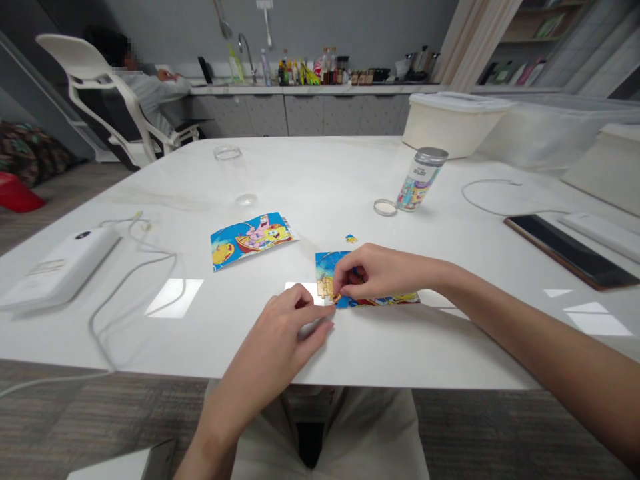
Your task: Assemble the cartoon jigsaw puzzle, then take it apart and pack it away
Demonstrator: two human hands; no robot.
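right hand [375,275]: grip pinched on puzzle piece [336,297] | left hand [278,345]: grip loose

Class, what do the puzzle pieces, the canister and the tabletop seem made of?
The jigsaw pieces look like glossy printed card, thin-edged. The canister seems clear plastic with a metal-look cap. The tabletop looks like polished veined stone, perhaps laminate.

A white power bank [63,267] and cable [145,264] lie left, a dark phone [565,250] right, on the white table [310,173].

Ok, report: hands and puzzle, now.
Right hand pinching puzzle piece at part-built jigsaw. Left hand empty, beside it. Loose piece beyond; printed picture card to the left.
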